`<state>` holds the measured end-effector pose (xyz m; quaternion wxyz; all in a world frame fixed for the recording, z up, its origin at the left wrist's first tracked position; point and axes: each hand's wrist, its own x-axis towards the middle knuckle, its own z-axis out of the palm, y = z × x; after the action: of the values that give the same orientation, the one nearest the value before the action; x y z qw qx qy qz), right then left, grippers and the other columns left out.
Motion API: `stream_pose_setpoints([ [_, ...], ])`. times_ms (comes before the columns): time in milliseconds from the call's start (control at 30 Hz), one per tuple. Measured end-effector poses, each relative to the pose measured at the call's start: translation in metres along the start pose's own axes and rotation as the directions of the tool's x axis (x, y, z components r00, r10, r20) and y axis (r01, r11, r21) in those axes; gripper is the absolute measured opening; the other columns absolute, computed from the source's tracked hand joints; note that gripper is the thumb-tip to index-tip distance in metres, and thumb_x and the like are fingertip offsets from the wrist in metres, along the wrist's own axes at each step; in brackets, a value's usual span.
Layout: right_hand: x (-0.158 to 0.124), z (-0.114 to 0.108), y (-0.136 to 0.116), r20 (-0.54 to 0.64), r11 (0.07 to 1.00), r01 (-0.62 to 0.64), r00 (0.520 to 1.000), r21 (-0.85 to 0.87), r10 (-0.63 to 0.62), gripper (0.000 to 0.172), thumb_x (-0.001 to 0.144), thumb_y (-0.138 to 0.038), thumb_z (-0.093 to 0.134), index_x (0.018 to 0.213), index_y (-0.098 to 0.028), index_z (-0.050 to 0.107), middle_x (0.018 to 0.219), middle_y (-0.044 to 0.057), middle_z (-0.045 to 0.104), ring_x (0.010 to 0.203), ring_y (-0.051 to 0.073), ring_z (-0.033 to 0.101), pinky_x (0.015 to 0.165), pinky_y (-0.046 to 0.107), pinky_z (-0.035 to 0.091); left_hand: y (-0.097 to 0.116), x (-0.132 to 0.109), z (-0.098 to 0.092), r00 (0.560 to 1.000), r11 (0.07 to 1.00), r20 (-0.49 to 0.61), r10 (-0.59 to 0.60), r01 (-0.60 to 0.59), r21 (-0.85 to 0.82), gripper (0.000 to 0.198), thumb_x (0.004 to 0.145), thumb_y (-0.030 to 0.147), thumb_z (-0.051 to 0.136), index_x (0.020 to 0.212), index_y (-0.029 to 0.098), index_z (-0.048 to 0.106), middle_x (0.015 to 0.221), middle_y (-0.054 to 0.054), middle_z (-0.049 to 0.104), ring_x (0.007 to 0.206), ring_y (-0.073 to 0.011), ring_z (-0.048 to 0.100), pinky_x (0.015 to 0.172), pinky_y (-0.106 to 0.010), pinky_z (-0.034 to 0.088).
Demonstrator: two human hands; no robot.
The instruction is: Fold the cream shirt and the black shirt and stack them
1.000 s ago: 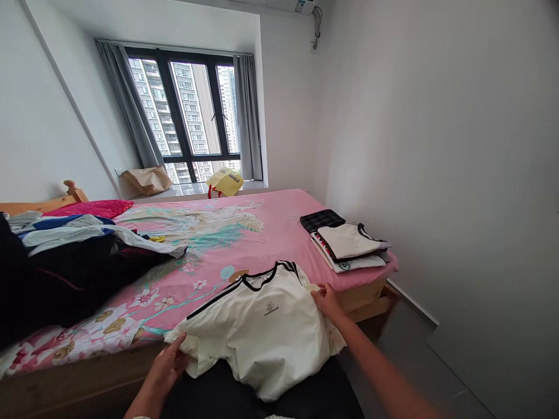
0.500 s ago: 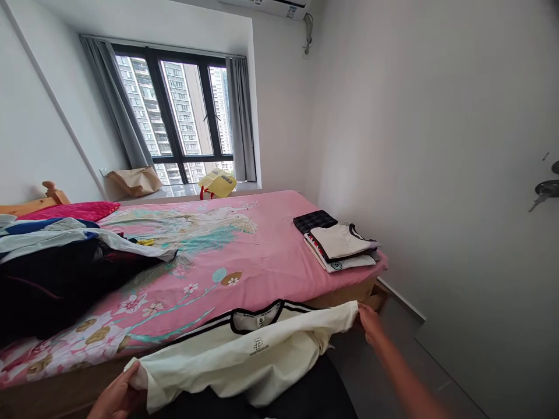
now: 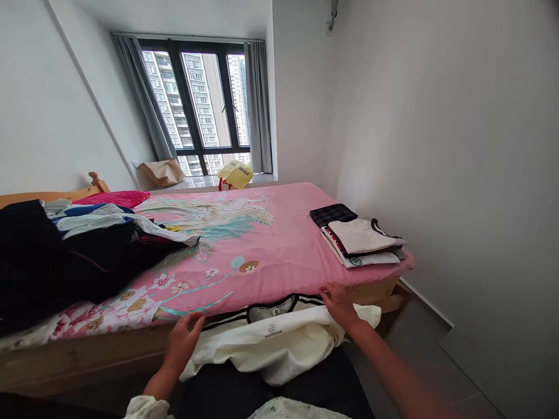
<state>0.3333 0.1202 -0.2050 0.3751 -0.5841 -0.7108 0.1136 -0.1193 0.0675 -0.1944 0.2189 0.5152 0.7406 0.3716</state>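
A white T-shirt (image 3: 279, 343) with a black collar and black shoulder stripes lies bunched on my lap, its top edge against the side of the bed. My left hand (image 3: 183, 340) rests on its left shoulder, fingers curled onto the cloth. My right hand (image 3: 338, 302) presses on the right shoulder near the collar, fingers bent onto the fabric. A small black logo shows on the chest.
The bed has a pink flowered sheet (image 3: 271, 250). A stack of folded clothes (image 3: 360, 238) sits at its right corner. A heap of dark and white unfolded clothes (image 3: 74, 250) lies on the left. A yellow bag (image 3: 236, 173) and a brown paper bag (image 3: 161, 173) stand on the window sill.
The shirt came off the bed toward my lap and was held stretched by its sleeves. Now both hands have moved inward onto its shoulders, and it lies bunched.
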Motion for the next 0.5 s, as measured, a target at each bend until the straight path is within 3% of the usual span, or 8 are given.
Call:
stream_pose_setpoints([
  [33,0.003,0.010,-0.006,0.049,1.000,0.021,0.999,-0.003,-0.021,0.017,0.077,-0.018,0.049,0.086,-0.020,0.064,0.090,0.007,0.064,0.092,0.022,0.055,0.088,0.033,0.040,0.009,0.000,0.012,0.990,0.989,0.117,0.084,-0.096,0.108,0.027,0.075,0.039,0.054,0.093,0.021,0.062,0.104,-0.008,0.066,0.105,-0.0249,0.059,0.095,-0.033,0.042],
  [100,0.007,0.028,-0.014,0.115,0.999,0.048,0.992,-0.017,-0.046,0.026,0.071,-0.010,0.050,0.091,-0.019,0.065,0.096,0.008,0.064,0.097,0.022,0.054,0.090,0.033,0.038,0.020,0.000,0.038,0.958,0.958,0.257,0.126,-0.185,0.220,0.025,0.075,0.033,0.055,0.095,0.021,0.064,0.108,-0.007,0.067,0.106,-0.0229,0.059,0.096,-0.031,0.040],
  [200,0.010,0.045,-0.020,0.177,0.997,0.067,0.983,-0.049,-0.057,0.040,0.065,-0.005,0.051,0.101,-0.018,0.063,0.103,0.010,0.061,0.102,0.024,0.050,0.093,0.034,0.035,0.023,0.001,0.071,0.960,0.937,0.275,0.058,-0.147,0.316,0.033,0.066,0.023,0.062,0.098,0.018,0.065,0.115,-0.013,0.064,0.113,-0.0306,0.054,0.098,-0.041,0.037],
  [267,0.011,0.050,-0.022,0.200,0.996,0.071,0.978,-0.062,-0.057,0.036,0.064,-0.005,0.052,0.095,-0.018,0.064,0.100,0.010,0.061,0.100,0.024,0.050,0.091,0.036,0.036,0.022,0.002,0.084,0.964,0.918,0.265,0.004,-0.109,0.381,0.038,0.063,0.021,0.062,0.100,0.014,0.064,0.113,-0.020,0.062,0.111,-0.0379,0.053,0.093,-0.050,0.037],
  [367,0.012,0.047,-0.023,0.209,0.996,0.076,0.976,-0.039,-0.066,0.019,0.066,-0.007,0.051,0.079,-0.018,0.060,0.089,0.008,0.061,0.092,0.023,0.052,0.086,0.034,0.038,0.024,0.003,0.088,0.959,0.906,0.284,0.011,-0.130,0.403,0.028,0.064,0.023,0.061,0.091,0.014,0.063,0.102,-0.018,0.064,0.104,-0.0379,0.055,0.086,-0.050,0.039],
  [433,0.014,0.037,-0.025,0.188,0.997,0.073,0.980,0.006,-0.072,0.014,0.072,-0.011,0.047,0.080,-0.019,0.056,0.084,0.006,0.060,0.085,0.020,0.054,0.081,0.032,0.041,0.031,0.003,0.079,0.943,0.908,0.323,0.078,-0.201,0.367,0.014,0.069,0.027,0.058,0.080,0.017,0.060,0.089,-0.010,0.064,0.094,-0.0294,0.058,0.083,-0.041,0.041],
  [500,0.020,0.020,-0.029,0.145,0.996,0.068,0.987,0.062,-0.076,0.015,0.082,-0.018,0.040,0.088,-0.020,0.053,0.082,0.004,0.059,0.078,0.019,0.056,0.076,0.030,0.043,0.045,0.005,0.059,0.921,0.908,0.352,0.170,-0.285,0.306,0.015,0.078,0.034,0.050,0.077,0.020,0.054,0.080,-0.003,0.061,0.085,-0.0206,0.057,0.078,-0.032,0.042],
])
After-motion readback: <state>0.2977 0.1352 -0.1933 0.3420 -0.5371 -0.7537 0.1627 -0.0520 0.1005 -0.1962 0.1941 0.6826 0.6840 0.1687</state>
